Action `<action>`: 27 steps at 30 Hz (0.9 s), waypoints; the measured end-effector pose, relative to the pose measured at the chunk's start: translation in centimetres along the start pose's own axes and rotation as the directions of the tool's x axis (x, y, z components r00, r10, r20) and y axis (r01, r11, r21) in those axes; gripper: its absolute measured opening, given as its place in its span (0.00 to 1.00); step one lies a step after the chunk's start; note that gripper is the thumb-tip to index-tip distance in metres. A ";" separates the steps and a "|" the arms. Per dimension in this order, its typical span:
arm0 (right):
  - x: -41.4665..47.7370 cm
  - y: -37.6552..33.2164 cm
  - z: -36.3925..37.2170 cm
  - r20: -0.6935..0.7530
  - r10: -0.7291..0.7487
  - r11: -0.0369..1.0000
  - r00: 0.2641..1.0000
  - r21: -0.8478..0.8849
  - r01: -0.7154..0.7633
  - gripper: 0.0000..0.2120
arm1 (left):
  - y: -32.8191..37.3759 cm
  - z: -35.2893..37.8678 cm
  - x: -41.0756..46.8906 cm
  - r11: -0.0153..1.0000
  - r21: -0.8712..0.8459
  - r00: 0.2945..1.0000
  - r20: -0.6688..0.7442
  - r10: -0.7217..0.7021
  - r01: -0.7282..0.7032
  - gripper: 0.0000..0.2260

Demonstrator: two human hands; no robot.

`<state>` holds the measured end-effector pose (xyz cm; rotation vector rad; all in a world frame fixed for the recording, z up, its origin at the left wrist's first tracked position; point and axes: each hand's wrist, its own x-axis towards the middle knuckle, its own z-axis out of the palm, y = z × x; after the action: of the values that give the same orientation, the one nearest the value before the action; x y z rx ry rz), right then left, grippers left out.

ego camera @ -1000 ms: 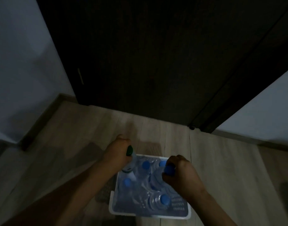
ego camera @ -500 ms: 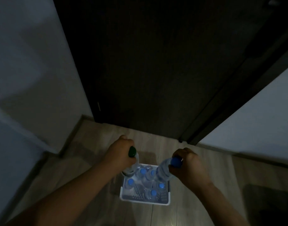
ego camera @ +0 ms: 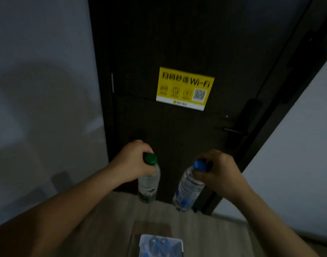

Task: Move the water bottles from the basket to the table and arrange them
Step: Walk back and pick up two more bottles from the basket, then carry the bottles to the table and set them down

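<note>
My left hand (ego camera: 133,162) grips the neck of a clear water bottle with a green cap (ego camera: 148,184), which hangs upright in the air. My right hand (ego camera: 219,170) grips a clear bottle with a blue cap (ego camera: 188,190) by its neck, tilted slightly to the left. Both bottles are held well above the white basket (ego camera: 179,242), which sits on the wooden floor at the bottom edge and still holds several blue-capped bottles (ego camera: 159,244). No table is in view.
A dark door (ego camera: 177,43) stands straight ahead with a yellow Wi-Fi sticker (ego camera: 184,88) and a black handle (ego camera: 236,129) at the right. Pale walls flank it on both sides. The room is dim.
Both hands have lifted their bottles out of the basket and raised them high. My view has tilted up, so the basket has dropped to the bottom edge and the door sticker has come into sight.
</note>
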<state>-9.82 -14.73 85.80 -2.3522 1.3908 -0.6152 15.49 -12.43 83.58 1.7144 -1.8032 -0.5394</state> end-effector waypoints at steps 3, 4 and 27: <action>0.9 -4.5 -4.8 -0.092 -0.055 0.996 0.994 0.069 0.061 0.13 | 3.2 -5.5 -0.1 0.997 -0.026 0.996 -0.067 0.064 -0.066 0.11; 1.2 -5.8 -6.0 -0.110 -0.071 0.992 0.991 0.096 0.082 0.12 | 4.1 -7.3 -0.2 0.995 -0.037 0.993 -0.084 0.085 -0.089 0.10; 12.9 -19.9 -15.2 -0.216 -0.558 0.679 0.801 0.437 0.591 0.10 | 13.6 -23.5 -5.6 0.993 0.089 0.777 -0.630 -0.006 0.079 0.08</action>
<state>2.42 -17.94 110.97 -2.3133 0.3756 -1.0747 20.71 -3.25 109.26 1.7334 -1.3179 0.1345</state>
